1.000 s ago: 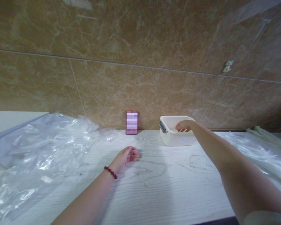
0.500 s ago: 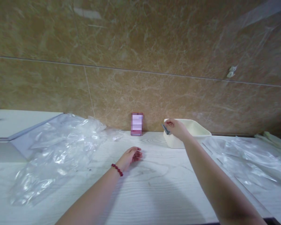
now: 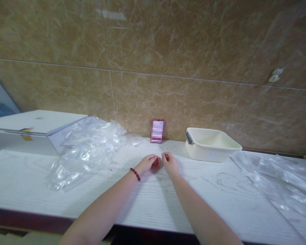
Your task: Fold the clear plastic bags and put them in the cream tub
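Over the white wood-grain table (image 3: 153, 200), my two hands are close together with a narrow gap between them. My left hand (image 3: 150, 163), with a dark red bead bracelet (image 3: 135, 174) at the wrist, has its fingers curled inward. Facing it, my right hand (image 3: 170, 164) is closed in a pinch. Whatever either hand holds, if anything, is too small or hidden to make out. Just beyond the hands, a phone (image 3: 157, 131) with a blurred screen leans upright against the wall. A cream plastic bin (image 3: 209, 153) with a grey handle clip (image 3: 189, 138) stands to the right of my right hand.
On the left lie crumpled clear plastic bags (image 3: 91, 149) beside a white box (image 3: 38, 124). More clear plastic (image 3: 277, 180) covers the right side. A brown marbled wall (image 3: 183, 98) closes off the back, with a small white hook (image 3: 275, 75) on it.
My right hand has left the bin's handle edge and moved left and nearer, beside my left hand. My left hand's fingers have drawn in. The view has shifted, showing more of the table's front edge.
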### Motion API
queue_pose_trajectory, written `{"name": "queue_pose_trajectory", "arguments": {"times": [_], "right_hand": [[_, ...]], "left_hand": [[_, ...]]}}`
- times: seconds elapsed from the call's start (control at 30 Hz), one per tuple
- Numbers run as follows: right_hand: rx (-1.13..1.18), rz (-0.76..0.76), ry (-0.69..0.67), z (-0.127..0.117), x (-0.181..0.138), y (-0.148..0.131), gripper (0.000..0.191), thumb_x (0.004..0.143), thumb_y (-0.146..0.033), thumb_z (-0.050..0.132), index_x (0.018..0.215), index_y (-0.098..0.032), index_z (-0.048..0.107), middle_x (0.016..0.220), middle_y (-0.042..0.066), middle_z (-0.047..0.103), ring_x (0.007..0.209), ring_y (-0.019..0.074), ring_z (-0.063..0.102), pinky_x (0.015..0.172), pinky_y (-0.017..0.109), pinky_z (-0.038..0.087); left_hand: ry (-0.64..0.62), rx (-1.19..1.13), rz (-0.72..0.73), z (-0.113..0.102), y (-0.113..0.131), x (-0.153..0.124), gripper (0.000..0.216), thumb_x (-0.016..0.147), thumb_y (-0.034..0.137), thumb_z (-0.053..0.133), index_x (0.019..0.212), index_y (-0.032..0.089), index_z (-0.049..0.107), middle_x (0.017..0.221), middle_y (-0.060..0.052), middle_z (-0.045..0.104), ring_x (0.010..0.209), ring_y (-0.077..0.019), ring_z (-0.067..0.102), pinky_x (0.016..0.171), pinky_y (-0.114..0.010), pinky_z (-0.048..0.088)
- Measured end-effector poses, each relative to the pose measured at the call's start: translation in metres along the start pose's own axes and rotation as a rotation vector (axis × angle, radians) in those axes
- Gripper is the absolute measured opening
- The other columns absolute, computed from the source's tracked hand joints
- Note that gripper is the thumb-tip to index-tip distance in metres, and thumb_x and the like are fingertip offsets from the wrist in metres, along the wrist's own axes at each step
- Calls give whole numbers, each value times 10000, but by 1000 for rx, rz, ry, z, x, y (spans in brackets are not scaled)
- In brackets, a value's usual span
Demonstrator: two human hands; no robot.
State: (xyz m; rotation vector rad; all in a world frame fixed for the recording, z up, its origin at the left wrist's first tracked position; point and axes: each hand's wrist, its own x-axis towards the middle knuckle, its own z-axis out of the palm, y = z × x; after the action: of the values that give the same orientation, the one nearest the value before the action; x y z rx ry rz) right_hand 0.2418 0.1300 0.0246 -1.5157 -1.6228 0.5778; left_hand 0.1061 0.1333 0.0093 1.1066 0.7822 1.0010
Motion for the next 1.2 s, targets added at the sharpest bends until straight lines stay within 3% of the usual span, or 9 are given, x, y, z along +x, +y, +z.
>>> {"name": "queue_pose_trajectory", "arguments": {"times": [0.2,0.37,0.43,0.53,0.67,0.73,0.9,1.03,1.2], "right_hand": [[89,-107,46,4,6,13,228,740,-377,375,749,-199,518,642,11,570,590,139,517,567,244,393],[124,-112,57,5,9,16,249,727,-384,397,746,-182,541,593,-1,551,539,126,492,529,229,357],[136,-110,58,5,11,18,251,725,-386,398,735,-182,543,568,-7,535,518,121,476,508,223,341],[146,-96,70,6,14,20,247,719,-386,404,720,-181,543,537,-14,507,493,116,453,481,217,319],[144,-86,60,5,14,18,233,717,-378,410,717,-186,541,496,-29,463,460,106,415,462,212,296],[149,-90,43,5,14,17,227,716,-376,411,719,-189,539,493,-32,457,455,103,407,455,209,289],[148,-88,33,6,13,17,220,713,-375,411,712,-196,539,483,-35,452,441,101,397,441,207,274],[143,-88,32,8,13,17,212,711,-368,413,703,-199,541,476,-39,445,436,98,396,439,206,272],[168,-102,24,9,15,17,199,711,-350,410,692,-194,532,460,-48,414,425,90,378,436,201,265]], "left_hand": [[31,247,37,-3,0,1,256,760,339,447,825,122,567,761,-50,597,671,-120,546,624,-260,436],[83,621,162,-13,7,1,266,769,330,411,870,146,575,818,-63,607,733,-147,560,663,-276,446],[182,802,247,-24,15,0,255,750,283,443,943,160,556,859,-73,610,799,-165,560,729,-289,430],[431,1084,341,-49,31,-4,438,701,202,498,1129,131,436,1010,-125,566,939,-212,519,834,-334,373],[682,1366,238,-86,47,-8,458,706,107,428,1163,130,406,1121,-142,501,1034,-234,464,851,-348,359],[747,1432,193,-101,51,-6,456,707,81,396,1159,131,418,1114,-137,508,1007,-226,485,839,-333,370],[762,1609,197,-120,58,5,439,706,69,363,1130,120,461,1068,-131,543,986,-227,493,829,-336,372],[677,1687,235,-123,64,17,434,678,68,404,1087,166,509,1099,-107,530,1049,-245,434,876,-385,312],[528,1846,293,-125,60,31,436,675,70,399,1075,199,514,1110,-72,523,1078,-217,399,873,-354,301]]}}
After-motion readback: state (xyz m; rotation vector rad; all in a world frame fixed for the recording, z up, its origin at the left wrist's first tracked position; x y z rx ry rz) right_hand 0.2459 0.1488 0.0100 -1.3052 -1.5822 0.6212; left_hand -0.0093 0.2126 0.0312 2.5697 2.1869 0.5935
